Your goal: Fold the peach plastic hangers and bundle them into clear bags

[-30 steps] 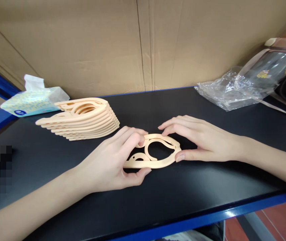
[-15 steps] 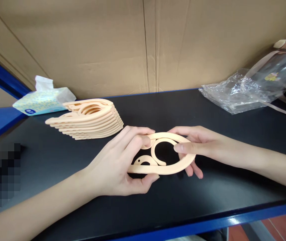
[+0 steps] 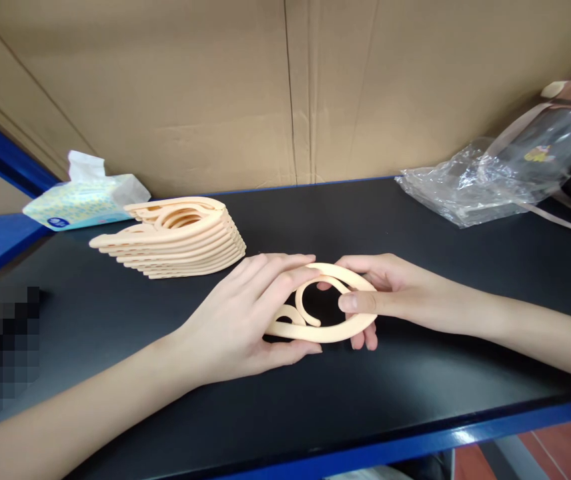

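- Hanger (image 3: pixel 335 333), peach-coloured and folded, is held over the black table (image 3: pixel 205 427).
- Left hand (image 3: pixel 245 313) is clamped on its left end, thumb at the near edge, fingers over the far edge.
- Right hand (image 3: pixel 395 293) pinches its right end, thumb on top and fingers beneath.
- Stack of similar hangers (image 3: pixel 185 247) stands beyond the left hand, near a tissue pack (image 3: pixel 85 201).
- Clear plastic bag (image 3: pixel 465 190) lies at far right.

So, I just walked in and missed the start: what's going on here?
A person holds what looks like a folded peach hanger above a black table. The left hand spans one end; the right hand grips the rounded end, thumb on top, fingers underneath. A stack of similar hangers sits beside a tissue pack.
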`<state>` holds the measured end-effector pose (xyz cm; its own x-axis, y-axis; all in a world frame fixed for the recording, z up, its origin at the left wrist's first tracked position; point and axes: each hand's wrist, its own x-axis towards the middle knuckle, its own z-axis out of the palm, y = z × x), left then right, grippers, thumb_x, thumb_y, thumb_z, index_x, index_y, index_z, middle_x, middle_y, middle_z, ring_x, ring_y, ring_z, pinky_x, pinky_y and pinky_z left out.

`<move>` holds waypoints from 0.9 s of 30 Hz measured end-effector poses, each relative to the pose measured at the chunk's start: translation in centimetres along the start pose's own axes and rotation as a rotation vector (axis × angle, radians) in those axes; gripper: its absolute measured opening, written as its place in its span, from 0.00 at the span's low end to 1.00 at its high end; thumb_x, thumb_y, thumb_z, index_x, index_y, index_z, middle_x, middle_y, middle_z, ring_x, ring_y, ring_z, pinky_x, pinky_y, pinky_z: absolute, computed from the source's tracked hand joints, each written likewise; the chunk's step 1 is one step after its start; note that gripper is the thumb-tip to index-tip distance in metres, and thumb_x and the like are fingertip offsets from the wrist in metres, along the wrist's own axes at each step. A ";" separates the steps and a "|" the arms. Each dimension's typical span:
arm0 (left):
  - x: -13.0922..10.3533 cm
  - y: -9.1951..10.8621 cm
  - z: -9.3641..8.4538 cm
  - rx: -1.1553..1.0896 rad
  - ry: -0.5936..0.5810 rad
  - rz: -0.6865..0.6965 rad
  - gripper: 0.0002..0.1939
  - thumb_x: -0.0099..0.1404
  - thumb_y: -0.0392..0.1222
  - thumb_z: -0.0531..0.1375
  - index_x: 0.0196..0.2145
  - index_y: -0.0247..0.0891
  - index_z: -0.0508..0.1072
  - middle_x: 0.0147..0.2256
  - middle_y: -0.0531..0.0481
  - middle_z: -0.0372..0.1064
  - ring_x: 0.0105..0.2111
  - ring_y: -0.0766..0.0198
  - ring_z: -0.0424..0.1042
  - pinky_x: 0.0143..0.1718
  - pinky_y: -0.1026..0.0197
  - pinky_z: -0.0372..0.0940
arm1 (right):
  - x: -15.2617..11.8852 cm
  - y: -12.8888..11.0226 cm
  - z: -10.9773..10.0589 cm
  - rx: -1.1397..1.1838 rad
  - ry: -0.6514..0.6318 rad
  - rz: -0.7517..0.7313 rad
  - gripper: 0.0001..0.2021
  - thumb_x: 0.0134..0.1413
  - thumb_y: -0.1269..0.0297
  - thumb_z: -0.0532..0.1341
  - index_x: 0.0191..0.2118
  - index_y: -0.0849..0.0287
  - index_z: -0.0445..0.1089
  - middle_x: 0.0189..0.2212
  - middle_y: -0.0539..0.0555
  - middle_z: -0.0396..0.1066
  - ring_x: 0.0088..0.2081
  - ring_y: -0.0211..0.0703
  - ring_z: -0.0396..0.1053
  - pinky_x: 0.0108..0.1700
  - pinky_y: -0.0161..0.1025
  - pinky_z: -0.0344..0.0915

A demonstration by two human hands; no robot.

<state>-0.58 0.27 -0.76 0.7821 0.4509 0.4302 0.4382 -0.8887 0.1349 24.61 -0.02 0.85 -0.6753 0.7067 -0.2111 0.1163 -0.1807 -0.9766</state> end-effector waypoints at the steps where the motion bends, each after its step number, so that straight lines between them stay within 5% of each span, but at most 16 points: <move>1: 0.0 0.0 0.0 -0.003 -0.003 0.003 0.28 0.70 0.54 0.63 0.60 0.36 0.63 0.60 0.37 0.65 0.58 0.49 0.68 0.58 0.50 0.65 | 0.0 0.0 0.1 0.005 -0.010 -0.002 0.17 0.59 0.51 0.67 0.44 0.60 0.68 0.27 0.47 0.76 0.27 0.36 0.77 0.31 0.34 0.74; 13: 0.3 0.9 -0.3 0.057 -0.060 -0.011 0.28 0.73 0.50 0.59 0.65 0.37 0.58 0.61 0.37 0.64 0.57 0.50 0.68 0.58 0.51 0.66 | -0.6 -0.2 -0.1 -0.036 -0.047 -0.063 0.19 0.63 0.48 0.63 0.49 0.60 0.68 0.29 0.49 0.76 0.28 0.38 0.75 0.32 0.36 0.72; 21: 2.4 -0.2 -4.2 0.156 0.032 -0.088 0.17 0.74 0.40 0.55 0.59 0.40 0.64 0.52 0.45 0.71 0.51 0.55 0.72 0.52 0.54 0.68 | -0.2 0.8 -2.5 -0.120 0.143 -0.259 0.26 0.68 0.41 0.52 0.51 0.61 0.68 0.27 0.51 0.77 0.30 0.41 0.74 0.40 0.42 0.71; 24: 2.9 -1.0 -4.7 0.137 0.067 -0.138 0.11 0.75 0.36 0.53 0.53 0.39 0.69 0.47 0.47 0.73 0.46 0.58 0.73 0.49 0.57 0.68 | 0.2 1.1 -3.1 -0.209 0.220 -0.246 0.22 0.66 0.44 0.58 0.51 0.59 0.69 0.30 0.51 0.77 0.34 0.41 0.73 0.43 0.42 0.69; 27: 2.8 -1.3 -4.1 0.115 -0.033 -0.104 0.12 0.76 0.35 0.51 0.53 0.36 0.70 0.48 0.45 0.73 0.47 0.57 0.73 0.48 0.56 0.69 | 0.3 1.0 -3.0 -0.320 0.227 -0.196 0.18 0.63 0.49 0.63 0.50 0.56 0.70 0.34 0.51 0.77 0.36 0.41 0.73 0.44 0.42 0.69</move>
<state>-0.75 2.34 3.99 0.7427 0.5445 0.3898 0.5643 -0.8223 0.0735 26.71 2.01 -0.33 -0.5342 0.8453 0.0114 0.2457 0.1681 -0.9547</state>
